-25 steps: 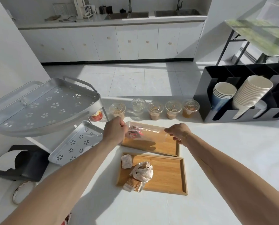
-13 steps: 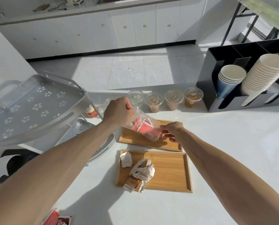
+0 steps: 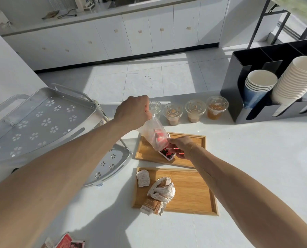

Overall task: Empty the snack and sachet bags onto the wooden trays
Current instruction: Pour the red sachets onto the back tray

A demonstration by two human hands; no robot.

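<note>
A clear plastic sachet bag [image 3: 153, 133] hangs mouth-down over the far wooden tray [image 3: 188, 140]. My left hand [image 3: 133, 111] pinches its upper end and holds it tilted. My right hand [image 3: 181, 145] grips the bag's lower end at the mouth, just above the tray. Red sachets [image 3: 167, 153] are sliding out onto that tray under the bag. The near wooden tray [image 3: 193, 190] holds several wrapped snacks [image 3: 159, 191] at its left side.
A row of lidded plastic cups [image 3: 195, 110] stands behind the far tray. A black cup holder [image 3: 242, 83] with paper cup stacks is at the right. A grey metal tiered rack [image 3: 40, 122] fills the left. Red packets [image 3: 67, 242] lie at the near edge.
The bag went from flat between both hands to tipped steeply. My left hand rose with its closed end, my right hand lowered the mouth to the far tray, and sachets began sliding out.
</note>
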